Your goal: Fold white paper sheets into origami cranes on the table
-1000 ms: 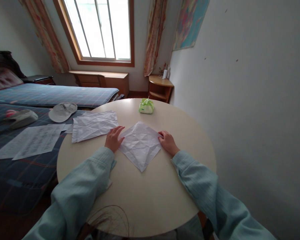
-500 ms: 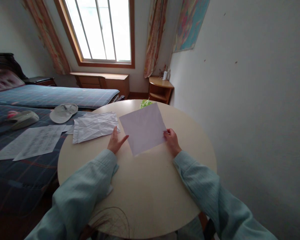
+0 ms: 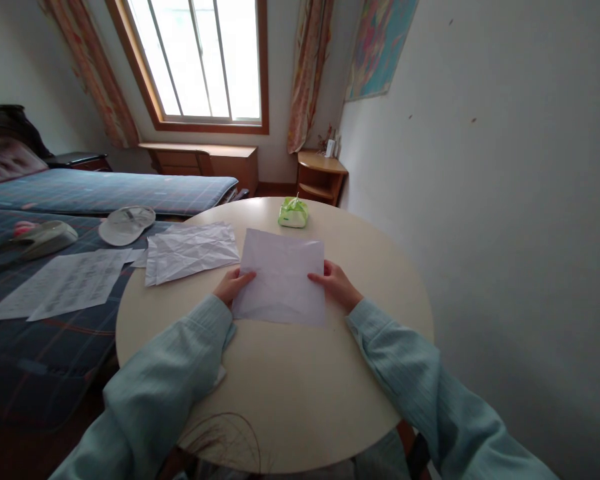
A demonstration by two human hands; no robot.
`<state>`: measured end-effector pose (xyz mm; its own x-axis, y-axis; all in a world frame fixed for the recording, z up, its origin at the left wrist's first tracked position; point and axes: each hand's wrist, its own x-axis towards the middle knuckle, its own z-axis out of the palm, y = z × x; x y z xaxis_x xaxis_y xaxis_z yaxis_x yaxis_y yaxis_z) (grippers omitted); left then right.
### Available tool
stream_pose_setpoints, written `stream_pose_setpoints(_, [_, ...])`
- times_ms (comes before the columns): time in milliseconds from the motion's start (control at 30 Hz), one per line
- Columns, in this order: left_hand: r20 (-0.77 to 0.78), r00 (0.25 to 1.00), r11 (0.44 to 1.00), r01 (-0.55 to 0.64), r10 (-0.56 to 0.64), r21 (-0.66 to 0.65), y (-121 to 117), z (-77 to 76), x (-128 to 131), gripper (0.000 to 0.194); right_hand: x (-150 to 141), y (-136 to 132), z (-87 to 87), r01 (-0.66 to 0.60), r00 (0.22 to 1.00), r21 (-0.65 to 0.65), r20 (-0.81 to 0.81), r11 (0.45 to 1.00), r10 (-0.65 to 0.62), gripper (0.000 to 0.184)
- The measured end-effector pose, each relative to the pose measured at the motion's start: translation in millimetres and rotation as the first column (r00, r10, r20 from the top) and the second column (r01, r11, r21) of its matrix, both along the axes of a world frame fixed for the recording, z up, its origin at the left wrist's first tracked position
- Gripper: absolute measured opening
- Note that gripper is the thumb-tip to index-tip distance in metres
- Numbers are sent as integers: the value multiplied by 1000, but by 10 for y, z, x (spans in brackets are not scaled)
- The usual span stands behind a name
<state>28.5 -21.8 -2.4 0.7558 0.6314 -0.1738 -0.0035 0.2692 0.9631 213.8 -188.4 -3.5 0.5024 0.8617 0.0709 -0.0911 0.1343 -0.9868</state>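
Observation:
A sheet of white paper (image 3: 283, 280) is held between my two hands above the round table (image 3: 300, 393). My left hand (image 3: 233, 285) grips its left edge, thumb on top and the other fingers tucked behind. On the opposite edge, my right hand (image 3: 336, 283) pinches the sheet the same way. The sheet looks nearly level from side to side. A stack of creased white paper (image 3: 193, 252) lies on the table just beyond my left hand.
A green and white tissue pack (image 3: 293, 212) stands at the table's far edge. Left of the table is a bed (image 3: 55, 360) with printed sheets (image 3: 77, 283), a white cap (image 3: 127, 225) and another pale cap-like item (image 3: 47, 239). A bare wall (image 3: 510, 220) rises on the right.
My left hand has closed on the sheet's left edge; before, it was spread beside it. The sheet has turned level and come lower, uncovering the tissue pack. My right hand keeps its grip.

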Motion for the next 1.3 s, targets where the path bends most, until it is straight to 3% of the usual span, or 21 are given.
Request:
stream_pose_setpoints(267, [-29, 990, 990, -135, 136, 49, 75, -21, 19, 31, -7, -46, 9, -138, 986, -78, 82, 987, 144, 44])
stream_pose_setpoints(467, [11, 991, 991, -132, 132, -15, 64, -48, 29, 31, 16, -5, -46, -100, 989, -41, 101, 994, 104, 33])
stream_pose_setpoints(700, [39, 992, 992, -120, 121, -33, 26, -16, 22, 30, 1, -15, -28, -96, 994, -27, 43, 995, 97, 31])
stream_pose_setpoints(933, [64, 992, 994, -105, 104, 10, 54, -24, 34, 33, 37, 4, -72, -49, 999, -20, -18, 999, 49, 32])
stream_pose_setpoints(1167, [49, 995, 995, -84, 82, 49, 33, -1, 18, 20, 38, -12, -61, 65, 997, -89, 34, 994, -63, 21])
stream_pose_setpoints(1300, [49, 995, 995, -91, 89, 40, 22, 41, -1, 15, -7, -34, 3, 86, 996, -82, -17, 993, -88, 20])
